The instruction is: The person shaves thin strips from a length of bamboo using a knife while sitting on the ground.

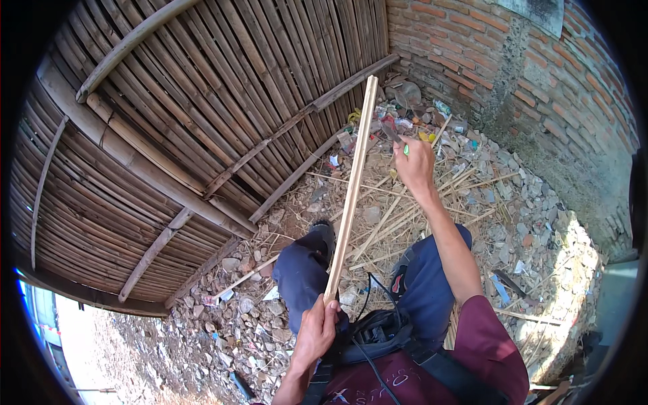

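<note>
My left hand (314,331) is closed around the lower end of a long, pale split bamboo strip (356,182). The strip slants upward and away from me, its far end near the foot of the slatted wall. To the right of its upper part, my right hand (414,169) grips a knife (391,133) with a short dark blade and a bit of green at the handle. The blade points up and left toward the strip; a small gap seems to separate them. Most of the handle is hidden by my fingers.
A bamboo-slat wall (270,88) rises at the left and a brick wall (513,74) at the back right. Rubble and litter (499,236) cover the ground, with pale bamboo slivers (385,226) between my feet. A dark flat piece (509,283) lies at the right.
</note>
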Tool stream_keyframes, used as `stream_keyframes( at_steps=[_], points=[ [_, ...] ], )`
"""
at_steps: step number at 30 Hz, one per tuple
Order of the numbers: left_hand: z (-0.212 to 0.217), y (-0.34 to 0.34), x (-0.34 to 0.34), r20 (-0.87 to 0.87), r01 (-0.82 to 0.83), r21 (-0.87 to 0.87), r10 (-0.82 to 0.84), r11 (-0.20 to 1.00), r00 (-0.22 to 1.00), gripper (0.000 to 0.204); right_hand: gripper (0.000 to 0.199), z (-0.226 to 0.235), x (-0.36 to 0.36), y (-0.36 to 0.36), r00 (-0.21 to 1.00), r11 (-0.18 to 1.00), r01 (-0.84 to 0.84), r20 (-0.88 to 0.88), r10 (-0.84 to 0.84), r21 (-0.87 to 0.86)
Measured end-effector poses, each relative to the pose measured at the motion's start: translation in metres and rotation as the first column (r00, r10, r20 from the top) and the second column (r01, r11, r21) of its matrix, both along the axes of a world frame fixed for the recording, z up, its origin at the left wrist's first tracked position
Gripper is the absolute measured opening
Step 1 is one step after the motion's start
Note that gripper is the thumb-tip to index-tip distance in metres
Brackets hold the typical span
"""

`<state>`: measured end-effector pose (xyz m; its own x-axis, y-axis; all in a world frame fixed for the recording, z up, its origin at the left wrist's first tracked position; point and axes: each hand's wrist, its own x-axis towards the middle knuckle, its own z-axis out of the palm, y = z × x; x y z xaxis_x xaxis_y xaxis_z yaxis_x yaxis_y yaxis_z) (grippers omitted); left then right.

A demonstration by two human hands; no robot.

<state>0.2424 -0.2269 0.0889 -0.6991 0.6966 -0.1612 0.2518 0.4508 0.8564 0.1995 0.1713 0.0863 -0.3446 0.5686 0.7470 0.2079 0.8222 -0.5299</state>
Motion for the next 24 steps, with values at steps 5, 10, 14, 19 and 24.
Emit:
stream_keyframes(
  at_steps=[5,10,14,19,24],
  points=[
    [-0.013,-0.001,-0.024,0.084,-0.05,0.115,0.04,0.992,0.996,0.029,0.007,-0.009,0.023,-0.078,0.935,0.946,-0.319,0.181,0.304,0.057],
    [0.013,0.022,-0.021,-0.032,-0.019,0.095,0.022,0.995,0.999,0.028,0.01,-0.027,0.028,-0.131,0.894,0.907,-0.418,0.206,0.399,0.056],
    [0.014,0.026,-0.011,-0.107,-0.039,0.109,0.051,0.993,0.993,0.015,0.007,-0.01,0.026,-0.133,0.91,0.919,-0.39,0.179,0.375,0.06],
    [0.013,0.024,0.002,-0.138,-0.004,0.044,0.01,0.999,0.99,0.011,0.006,0.003,0.021,-0.101,0.948,0.96,-0.276,0.177,0.264,0.048],
    [0.004,0.017,0.007,-0.16,0.001,0.036,0.004,0.999,0.987,0.008,0.006,0.01,0.025,-0.088,0.959,0.97,-0.234,0.183,0.218,0.072]
  ],
)
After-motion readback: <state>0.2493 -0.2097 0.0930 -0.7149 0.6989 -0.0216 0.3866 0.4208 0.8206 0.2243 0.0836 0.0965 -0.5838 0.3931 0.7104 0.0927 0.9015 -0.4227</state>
